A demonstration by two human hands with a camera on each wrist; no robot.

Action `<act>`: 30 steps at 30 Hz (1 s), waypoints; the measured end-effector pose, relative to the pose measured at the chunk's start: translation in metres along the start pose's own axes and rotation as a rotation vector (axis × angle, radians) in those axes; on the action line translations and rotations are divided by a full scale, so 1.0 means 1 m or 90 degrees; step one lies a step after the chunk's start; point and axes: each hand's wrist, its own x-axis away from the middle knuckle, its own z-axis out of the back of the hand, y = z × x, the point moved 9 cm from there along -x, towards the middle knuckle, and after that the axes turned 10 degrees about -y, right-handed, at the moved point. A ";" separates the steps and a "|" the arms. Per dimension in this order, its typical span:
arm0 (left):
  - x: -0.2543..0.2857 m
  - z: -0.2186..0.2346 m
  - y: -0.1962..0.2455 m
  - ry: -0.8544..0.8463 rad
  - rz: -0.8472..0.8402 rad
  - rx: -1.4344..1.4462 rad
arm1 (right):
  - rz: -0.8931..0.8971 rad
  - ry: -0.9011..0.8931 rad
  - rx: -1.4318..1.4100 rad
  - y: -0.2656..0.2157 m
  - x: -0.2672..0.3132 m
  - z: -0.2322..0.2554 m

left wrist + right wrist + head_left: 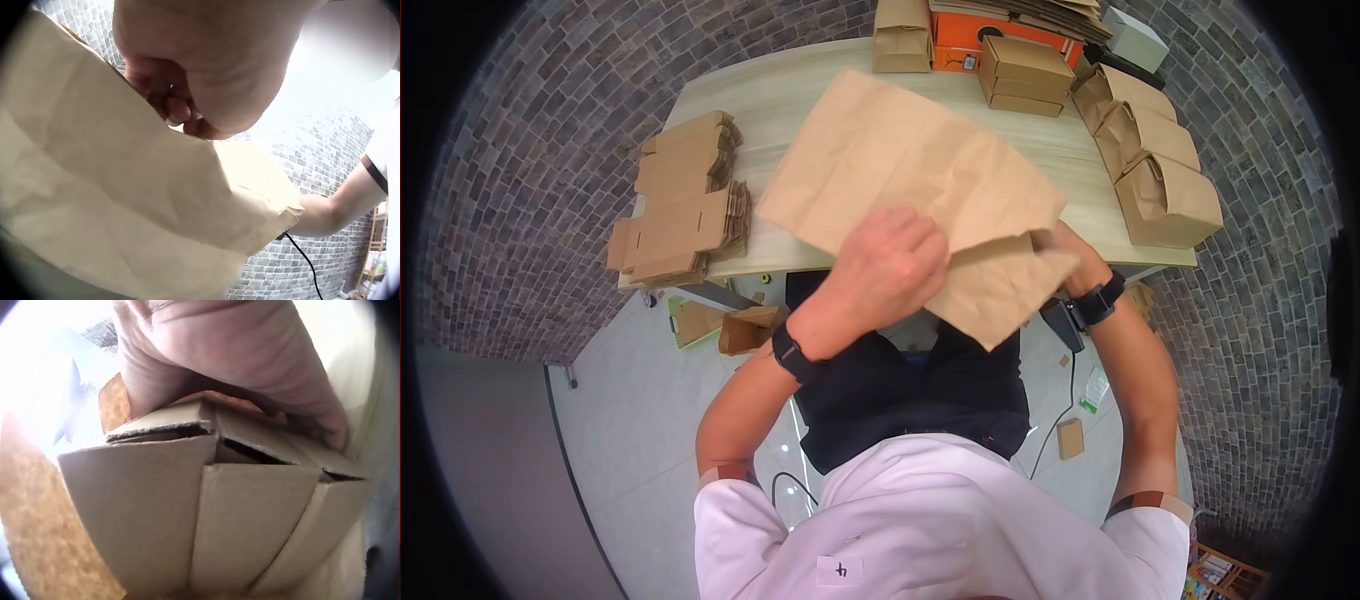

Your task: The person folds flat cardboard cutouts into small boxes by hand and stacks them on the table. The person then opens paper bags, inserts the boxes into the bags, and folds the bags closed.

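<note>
A large brown paper bag (900, 150) is held up over the table's front edge, tilted, with its mouth toward the right hand. My left hand (890, 262) grips the bag's near edge, and the left wrist view shows the curled fingers of that hand (206, 75) at the paper's rim (187, 134). At the bag's mouth is my right hand (1082, 262), partly hidden by the paper. In the right wrist view, this hand (231, 356) holds a row of three small cardboard boxes (250, 519) side by side, with the bag's brown inside (44, 506) beside them.
Flattened cardboard boxes (680, 200) are stacked at the table's left. Several standing paper bags (1165, 195) line the right edge. Closed cardboard boxes (1025, 75) and an orange box (955, 30) stand at the back. A cable (1060, 415) hangs near the right wrist.
</note>
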 end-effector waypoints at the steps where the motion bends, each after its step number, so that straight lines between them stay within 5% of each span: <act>1: 0.001 0.005 -0.006 0.000 0.001 0.000 | 0.012 0.068 -0.056 0.000 0.004 0.002; 3: 0.015 0.047 -0.031 0.214 0.035 -0.040 | 0.007 0.084 -0.014 -0.006 0.003 0.004; 7: 0.058 0.076 -0.140 0.376 0.304 -0.043 | 0.010 0.086 -0.005 -0.009 0.004 -0.002; 11: 0.084 0.037 -0.228 0.192 0.513 0.305 | 0.004 0.112 0.023 -0.011 0.000 -0.005; 14: 0.090 0.016 -0.232 0.164 0.520 0.472 | 0.001 0.110 0.049 -0.004 -0.018 0.016; 21: 0.104 0.002 -0.233 0.166 0.465 0.492 | -0.059 0.139 0.252 -0.010 -0.025 0.029; 23: 0.105 0.005 -0.222 0.181 0.447 0.462 | 0.150 0.055 -0.050 -0.032 -0.007 -0.030; 24: 0.107 0.002 -0.221 0.183 0.447 0.464 | 0.149 0.055 -0.048 -0.041 0.001 -0.059; 26: 0.112 -0.005 -0.219 0.203 0.438 0.487 | 0.059 0.309 -0.040 -0.046 0.027 -0.075; 30: 0.112 -0.016 -0.203 0.191 0.437 0.565 | 0.057 0.284 0.009 -0.051 0.021 -0.094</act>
